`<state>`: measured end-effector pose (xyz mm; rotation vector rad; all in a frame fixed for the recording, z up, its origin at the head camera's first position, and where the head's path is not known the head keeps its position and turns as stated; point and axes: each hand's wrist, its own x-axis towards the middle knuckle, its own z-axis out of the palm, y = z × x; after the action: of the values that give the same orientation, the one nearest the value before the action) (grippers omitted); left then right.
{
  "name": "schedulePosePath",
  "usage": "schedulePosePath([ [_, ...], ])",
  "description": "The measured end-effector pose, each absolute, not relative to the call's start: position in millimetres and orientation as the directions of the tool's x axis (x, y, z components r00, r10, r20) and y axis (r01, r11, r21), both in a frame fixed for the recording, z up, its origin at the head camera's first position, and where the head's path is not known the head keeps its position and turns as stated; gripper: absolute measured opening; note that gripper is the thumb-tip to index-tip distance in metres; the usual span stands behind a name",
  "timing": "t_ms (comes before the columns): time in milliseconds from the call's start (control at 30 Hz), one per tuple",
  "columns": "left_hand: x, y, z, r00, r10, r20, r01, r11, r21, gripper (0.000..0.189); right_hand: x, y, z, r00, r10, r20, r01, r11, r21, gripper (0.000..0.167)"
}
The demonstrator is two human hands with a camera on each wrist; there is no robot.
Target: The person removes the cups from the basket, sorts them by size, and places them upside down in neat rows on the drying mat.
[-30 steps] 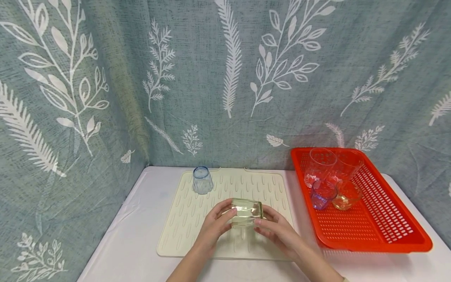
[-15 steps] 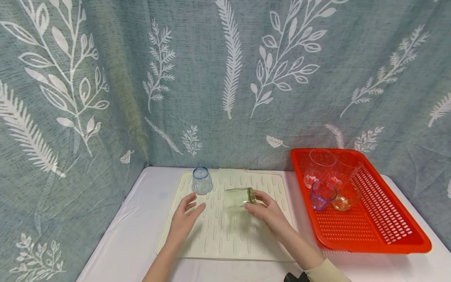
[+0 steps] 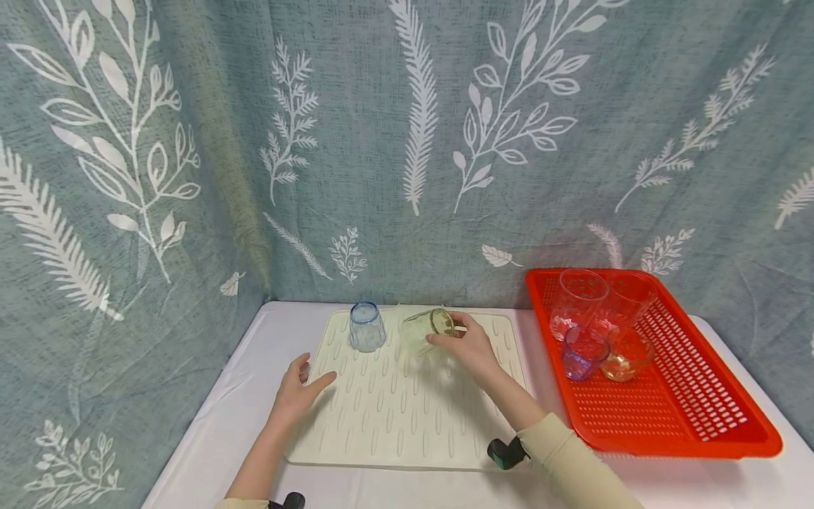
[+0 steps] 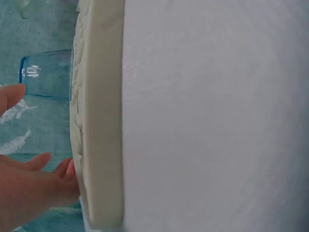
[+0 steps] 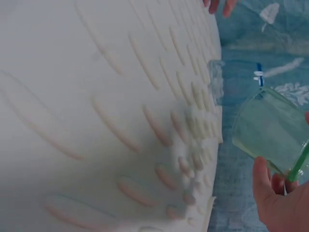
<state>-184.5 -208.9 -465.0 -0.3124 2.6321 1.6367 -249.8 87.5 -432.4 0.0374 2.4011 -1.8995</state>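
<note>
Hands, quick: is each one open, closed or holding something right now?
Left hand: open, holding nothing.
Right hand: holding the transparent, pale-green, round tumbler, tilted.

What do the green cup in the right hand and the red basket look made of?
Green cup: glass or clear plastic, glossy; its tinted wall is see-through, which suits both.
Red basket: probably molded plastic, smooth, with regular small holes.

Legible markings: none.
No text, label, brand, number or sign can be read in the head view or in either wrist view.
</note>
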Motion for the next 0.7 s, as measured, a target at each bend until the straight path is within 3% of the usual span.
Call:
schedulePosePath([
  [400, -186.8, -218.2, -478.4, -0.970, -0.145, -0.197, -0.227, 0.236, 0.945, 0.082, -276.5, 69.5, -430.4, -0.997, -0.076, 0.016, -0.050, 0.462, -0.885, 0.067],
  [700, -187.2, -219.5, -482.3, -0.970, -0.153, -0.192, -0.221, 0.203, 0.954, 0.079, -294.9, 56.7, -430.5, -0.983, -0.165, 0.081, -0.166, 0.602, -0.781, 0.066],
])
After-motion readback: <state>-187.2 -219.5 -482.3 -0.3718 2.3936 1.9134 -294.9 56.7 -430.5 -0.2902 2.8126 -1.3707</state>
